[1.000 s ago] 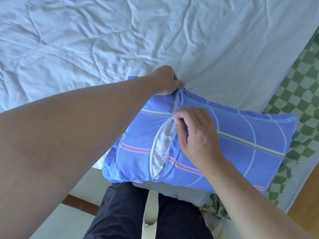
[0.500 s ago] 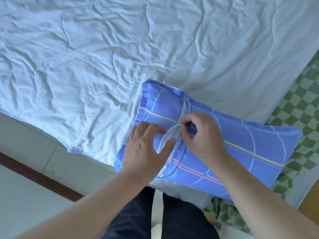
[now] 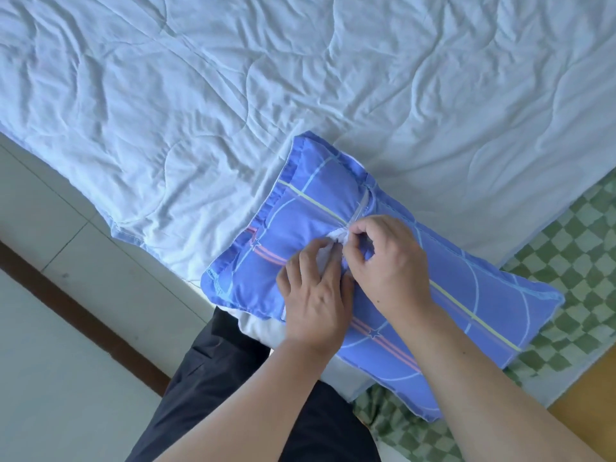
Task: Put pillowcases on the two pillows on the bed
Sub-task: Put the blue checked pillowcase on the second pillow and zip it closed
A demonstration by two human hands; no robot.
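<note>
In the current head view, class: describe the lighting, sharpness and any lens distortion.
Head view: soft, even daylight, no glare; faint shadows in the quilt wrinkles; pillowcase and both hands (left hand, right hand) fairly sharp; wide-angle lens enlarges the forearms near the bottom edge.

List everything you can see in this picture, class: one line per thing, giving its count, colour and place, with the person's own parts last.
Blue checked fabric pillowcase: one, blue with pale, yellow and pink lines, on the bed's near edge, around a pillow.
White pillow inside it: one, white, showing at the case's opening between the hands.
Second white pillow: one, white, partly visible under the blue one.
Pale blue quilted cover: one, spread over the bed.
Green checked cloth: one, green and pale, at right.
Tiled floor: pale with a brown strip, at left.
Dark trousers: one pair, bottom centre.
Left hand: one, fingers at the opening.
Right hand: one, fingers pinching the opening's edge.
</note>
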